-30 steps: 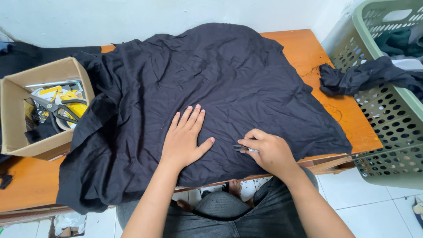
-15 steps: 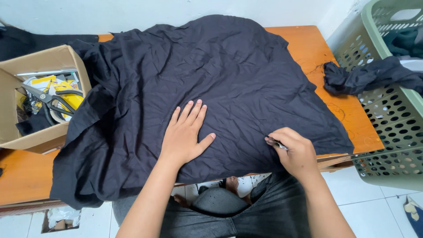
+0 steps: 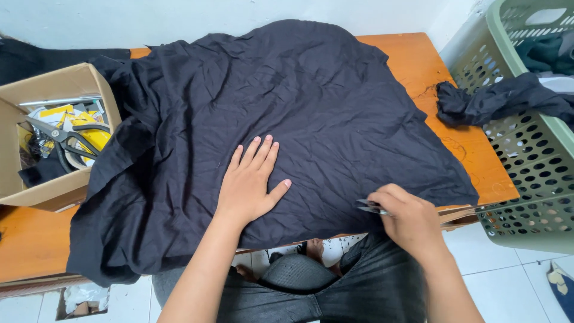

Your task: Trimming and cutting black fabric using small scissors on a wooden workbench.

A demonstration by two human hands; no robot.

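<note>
Garment: a black wrinkled garment (image 3: 287, 113) is spread over most of the wooden table (image 3: 418, 60), its near hem hanging off the edge at 6 o'clock.
Left hand: the left hand (image 3: 251, 185) lies flat on the cloth near the centre, fingers spread and pointing toward 12 o'clock, palm pressing down.
Right hand: the right hand (image 3: 406, 218) sits at 5 o'clock by the hem, fingers curled and pinching a small metal tool (image 3: 369, 207) whose tip touches the fabric; what kind of tool it is cannot be told.
Box: an open cardboard box (image 3: 54, 185) at 9 o'clock holds black-handled scissors (image 3: 63, 140) and yellow items, with the garment's edge draped against its side.
Basket: a green perforated laundry basket (image 3: 526, 173) at 3 o'clock, with another dark cloth (image 3: 496, 98) trailing from it onto the table.
Risk: the pointed tip could snag or nick the thin fabric if the flat hand lets the cloth bunch up.
Risk 2: the overhanging hem could drag the garment off the table if the pressing palm lifts.
</note>
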